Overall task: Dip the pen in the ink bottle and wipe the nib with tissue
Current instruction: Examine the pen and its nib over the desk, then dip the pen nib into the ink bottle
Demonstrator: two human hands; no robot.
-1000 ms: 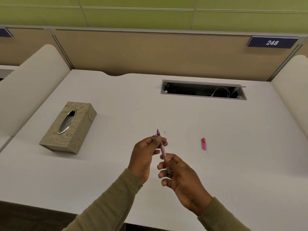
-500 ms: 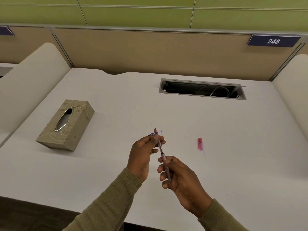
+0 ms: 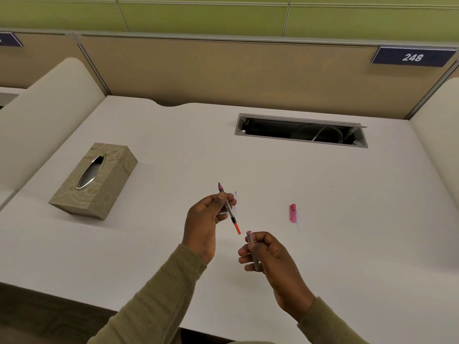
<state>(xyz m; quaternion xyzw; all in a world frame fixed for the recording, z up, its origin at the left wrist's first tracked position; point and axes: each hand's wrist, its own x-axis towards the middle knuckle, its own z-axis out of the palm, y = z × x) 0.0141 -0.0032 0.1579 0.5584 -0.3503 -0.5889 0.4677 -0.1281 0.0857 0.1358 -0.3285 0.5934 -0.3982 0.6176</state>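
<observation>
The left grip [image 3: 207,219] pinches the front half of the pen [image 3: 230,214] — its nib [image 3: 219,186] points up and away, and its orange tail points at the right grip [image 3: 272,255]. The right grip is curled round the pen's grey barrel [image 3: 251,247], just beside the orange tail but not touching it. Both are above the white worktop [image 3: 124,244]. A tan tissue box [image 3: 99,184] sits on its left side. A little pink cap [image 3: 293,213] lies on the right.
</observation>
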